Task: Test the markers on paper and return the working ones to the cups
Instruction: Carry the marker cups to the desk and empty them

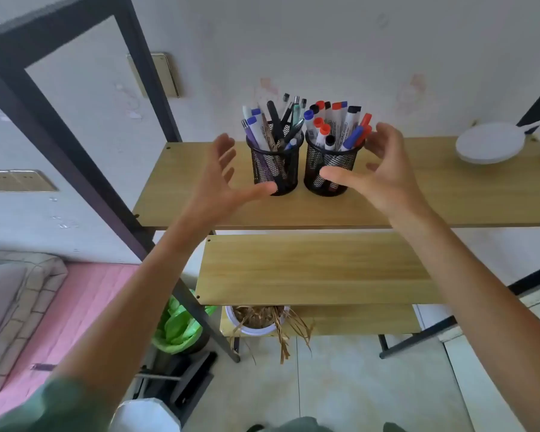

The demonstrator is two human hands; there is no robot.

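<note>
At the far left a pink mat (75, 307) is seen on the floor, with a green bag (178, 325) beside a dark frame post. The left hand (222, 182) is held out over the top shelf (418, 194), its grip released, fingers spread, with the thumb reaching in front of the left cup (275, 166); whether it touches cannot be told. This black mesh cup is filled with pens and markers (262, 132). Just beside it stands the right cup (328, 168), packed with red-, blue- and black-capped markers (340, 123). The right hand (384, 173) is likewise held with its grip released, fingers spread behind that cup and thumb in front of it, nothing grasped. A potted dry plant (256, 319) sits on a lower shelf. A white round object (490, 146) lies at the far right of the top shelf.
</note>
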